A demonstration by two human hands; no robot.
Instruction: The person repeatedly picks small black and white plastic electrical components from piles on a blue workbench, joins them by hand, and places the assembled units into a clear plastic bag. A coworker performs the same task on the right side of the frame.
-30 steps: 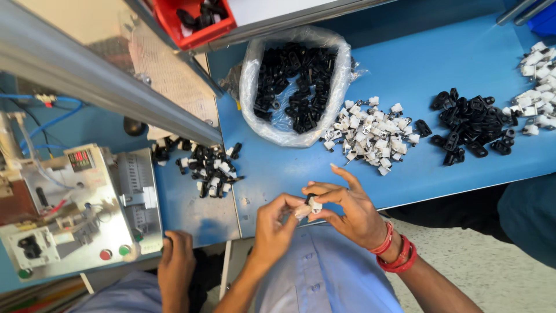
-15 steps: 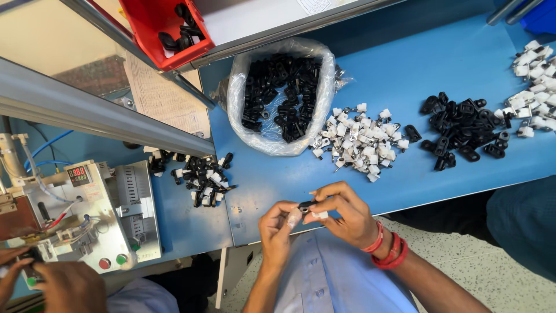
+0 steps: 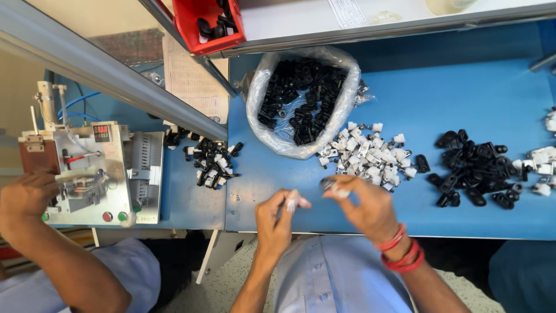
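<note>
- Two hands hover just above the near edge of the blue table, forearms coming up from the bottom of the view, a light blue shirt between them.
- Left hand: wrist bent, fingers curled in, thumb and fingertips pinched on a small pale piece; it is blurred, so its exact shape is unclear.
- Right hand: back of the hand turned upward, fingers bunched toward the left hand, tips closed on a small dark and white piece. Red bangles circle the wrist.
- The two hands are close together but apart, each with its own piece.
- Just beyond the right hand lies a heap of white clips; to its right, a heap of black clips.
- Farther back sits an open clear bag full of black parts.
- Off to the left, a mixed black and white scatter lies beside a small metal machine, where another person's hand rests on its left side.
- Farthest back, a red bin hangs over the table's edge.
</note>
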